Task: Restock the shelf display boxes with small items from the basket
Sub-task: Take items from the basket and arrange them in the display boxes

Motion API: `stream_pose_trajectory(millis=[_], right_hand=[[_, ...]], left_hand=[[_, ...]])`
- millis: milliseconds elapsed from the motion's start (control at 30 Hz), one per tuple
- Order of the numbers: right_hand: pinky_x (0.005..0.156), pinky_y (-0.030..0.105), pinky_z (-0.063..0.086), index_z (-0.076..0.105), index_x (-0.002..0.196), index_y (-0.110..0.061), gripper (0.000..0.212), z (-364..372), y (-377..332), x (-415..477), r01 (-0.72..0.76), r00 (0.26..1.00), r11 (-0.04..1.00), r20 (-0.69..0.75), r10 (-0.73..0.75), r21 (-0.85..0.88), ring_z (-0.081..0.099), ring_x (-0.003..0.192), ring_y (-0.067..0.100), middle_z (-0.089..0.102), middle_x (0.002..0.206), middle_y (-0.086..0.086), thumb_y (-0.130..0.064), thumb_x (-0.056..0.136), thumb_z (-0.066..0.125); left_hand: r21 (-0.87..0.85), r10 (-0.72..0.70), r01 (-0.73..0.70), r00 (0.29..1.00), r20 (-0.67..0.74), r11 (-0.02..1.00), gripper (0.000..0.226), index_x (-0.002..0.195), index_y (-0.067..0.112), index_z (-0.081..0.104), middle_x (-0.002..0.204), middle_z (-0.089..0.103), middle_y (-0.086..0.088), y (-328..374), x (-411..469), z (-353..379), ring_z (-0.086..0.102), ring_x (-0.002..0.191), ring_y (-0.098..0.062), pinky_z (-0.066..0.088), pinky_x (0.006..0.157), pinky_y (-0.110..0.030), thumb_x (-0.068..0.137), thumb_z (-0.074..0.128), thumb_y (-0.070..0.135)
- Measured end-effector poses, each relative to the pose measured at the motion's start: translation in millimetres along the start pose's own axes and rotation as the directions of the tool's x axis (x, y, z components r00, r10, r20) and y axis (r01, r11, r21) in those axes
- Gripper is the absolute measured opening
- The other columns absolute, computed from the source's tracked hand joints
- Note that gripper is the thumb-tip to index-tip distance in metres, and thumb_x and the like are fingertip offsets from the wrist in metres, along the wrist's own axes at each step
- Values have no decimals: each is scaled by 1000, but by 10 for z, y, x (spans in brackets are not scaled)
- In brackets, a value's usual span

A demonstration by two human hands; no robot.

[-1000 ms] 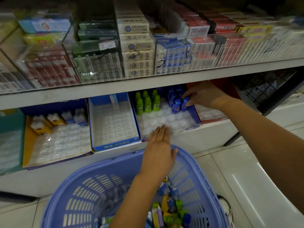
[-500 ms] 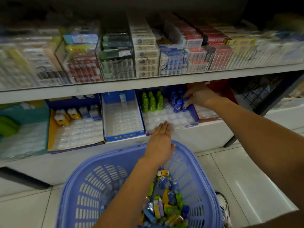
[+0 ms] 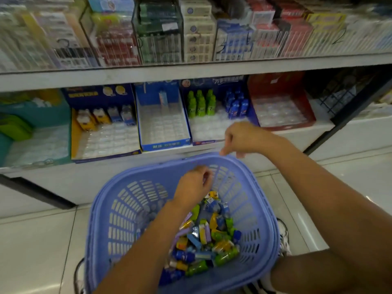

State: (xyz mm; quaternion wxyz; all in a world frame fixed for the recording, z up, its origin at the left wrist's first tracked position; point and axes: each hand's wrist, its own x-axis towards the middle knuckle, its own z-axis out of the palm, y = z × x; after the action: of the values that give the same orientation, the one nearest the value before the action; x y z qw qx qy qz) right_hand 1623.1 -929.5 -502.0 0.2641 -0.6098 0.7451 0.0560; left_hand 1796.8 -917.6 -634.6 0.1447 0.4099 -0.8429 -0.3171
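Over the basket, right hand grip slack and empty, left hand grip unclear; bottles upright

Single head-worn wide-angle view. It faces forward and steeply down from above the basket, which fills the lower centre close to the lens. The display boxes cross mid-frame, near. The upper shelf runs along the top, blurred. Floor fills the lower corners.
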Motion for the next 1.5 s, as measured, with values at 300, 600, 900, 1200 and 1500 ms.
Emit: stream_pose_trajectory(millis=[300, 600, 900, 1200, 1500], right_hand=[[93, 41, 47, 59, 117, 0, 32, 1957, 135, -84, 256, 682, 855, 711, 171, -452, 59, 96, 30, 63, 110, 18, -15, 89, 63], [63, 31, 39, 52, 128, -2, 38, 2069, 112, 37, 345, 752, 796, 654, 82, -497, 40, 58, 20, 50, 82, 11, 2, 90, 53], [74, 30, 58, 64, 105, 0, 28, 2110, -181, 337, -223, 960, 681, 279, 28, 697, 69, 75, 21, 69, 86, 11, -6, 79, 73], [72, 33, 49, 69, 103, -11, 29, 2776, -609, 11, 291, 852, 944, 405, -331, 158, 61, 94, 27, 64, 105, 11, -27, 79, 73], [68, 32, 45, 66, 86, -8, 22, 2837, -621, 10, 275, 850, 956, 439, -289, 97, 58, 83, 27, 59, 96, 13, -26, 77, 75]], left_hand=[[188, -274, 205, 582, 766, 961, 71, 153, 25, 7, 133, 50, -24, -1067, -832, 634, 55, 98, -32, 42, 75, -37, 96, 49, 18], [103, -314, 347, 633, 708, 932, 51, 138, 9, 48, 128, 56, -17, -1205, -682, 598, 55, 115, -34, 43, 84, -32, 90, 63, 21], [-642, -492, 766, 571, 657, 32, 17, 90, 3, 62, 82, 65, -13, -1055, -423, 425, 62, 74, -22, 54, 71, -33, 92, 60, 20], [-702, -761, 691, 545, 352, 170, 29, 63, 1, 53, 41, 48, -8, -1398, -425, 170, 45, 30, -14, 51, 38, -27, 92, 54, 0], [-517, -552, 663, 744, 377, 542, 27, 68, 3, 58, 57, 55, -11, -1203, -363, -66, 52, 51, -20, 48, 60, -30, 93, 59, 14]])
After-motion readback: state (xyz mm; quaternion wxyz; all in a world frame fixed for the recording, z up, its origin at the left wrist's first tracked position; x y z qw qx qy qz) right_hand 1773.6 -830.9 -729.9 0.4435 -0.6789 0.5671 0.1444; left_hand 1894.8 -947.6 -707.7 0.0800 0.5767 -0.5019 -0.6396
